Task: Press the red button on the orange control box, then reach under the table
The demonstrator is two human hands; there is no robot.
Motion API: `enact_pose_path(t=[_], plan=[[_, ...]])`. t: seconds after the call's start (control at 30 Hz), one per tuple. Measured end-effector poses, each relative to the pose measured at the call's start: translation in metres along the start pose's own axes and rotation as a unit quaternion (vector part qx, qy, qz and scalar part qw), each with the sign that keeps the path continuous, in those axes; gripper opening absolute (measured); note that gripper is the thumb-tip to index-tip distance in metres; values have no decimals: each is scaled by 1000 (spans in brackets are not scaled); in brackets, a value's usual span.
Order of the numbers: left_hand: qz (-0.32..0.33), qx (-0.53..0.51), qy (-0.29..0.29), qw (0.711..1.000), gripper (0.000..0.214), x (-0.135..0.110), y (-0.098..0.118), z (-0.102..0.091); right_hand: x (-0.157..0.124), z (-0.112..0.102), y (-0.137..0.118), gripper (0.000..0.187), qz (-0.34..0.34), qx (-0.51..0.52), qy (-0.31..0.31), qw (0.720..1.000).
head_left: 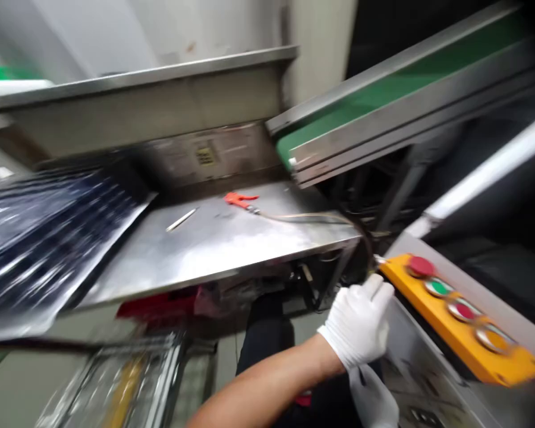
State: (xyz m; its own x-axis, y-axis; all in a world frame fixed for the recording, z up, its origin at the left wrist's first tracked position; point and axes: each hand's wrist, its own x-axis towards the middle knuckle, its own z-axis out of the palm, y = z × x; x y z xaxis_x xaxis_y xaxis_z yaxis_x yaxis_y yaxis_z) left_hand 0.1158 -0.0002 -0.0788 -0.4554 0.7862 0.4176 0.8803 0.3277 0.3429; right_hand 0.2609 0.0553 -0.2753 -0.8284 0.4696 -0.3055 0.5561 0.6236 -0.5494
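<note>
Gloved hands [357, 321] are held close together, within reach of a yellow push-button box [457, 315]. Any grip cannot be made out.

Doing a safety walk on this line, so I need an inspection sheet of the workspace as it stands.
Surface: stainless steel shelf, scuffed, seen tilted.
Job's things: yellow push-button box with red, green, red and yellow buttons.
Clutter: orange air blow gun and white stick on the shelf; blurred dark plastic sheeting at its left end.
Hands: white-gloved hand at the box's end, contact unclear; second gloved hand below it.
Cables: hose runs from the gun along the shelf toward the box.
Surroundings: green conveyor belt upper right; red item under the shelf; blurred wire rack below.
</note>
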Motion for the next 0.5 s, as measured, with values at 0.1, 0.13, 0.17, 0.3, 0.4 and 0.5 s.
enact_pose_path(t=[0.1,0.13,0.17,0.3,0.4,0.5], plan=[[-159,-33,-16,987,34,-67,-20,-17,7,5,-13,39,18,-54,-63,996],[-214,-46,-9,976,29,-93,-26,-21,7,5,-18,42,31,-72,-71,994],[-264,-56,5,963,28,-118,-33,-25,8,5,-23,45,35,-87,-77,993],[-450,-96,82,884,33,-207,-61,-31,20,13,-62,45,-46,-121,-108,986],[-555,-161,139,804,33,-255,-81,-28,47,34,-113,53,-139,-149,-88,975],[-632,-252,190,708,34,-290,-112,-14,91,70,-174,67,-239,-201,-46,949]])
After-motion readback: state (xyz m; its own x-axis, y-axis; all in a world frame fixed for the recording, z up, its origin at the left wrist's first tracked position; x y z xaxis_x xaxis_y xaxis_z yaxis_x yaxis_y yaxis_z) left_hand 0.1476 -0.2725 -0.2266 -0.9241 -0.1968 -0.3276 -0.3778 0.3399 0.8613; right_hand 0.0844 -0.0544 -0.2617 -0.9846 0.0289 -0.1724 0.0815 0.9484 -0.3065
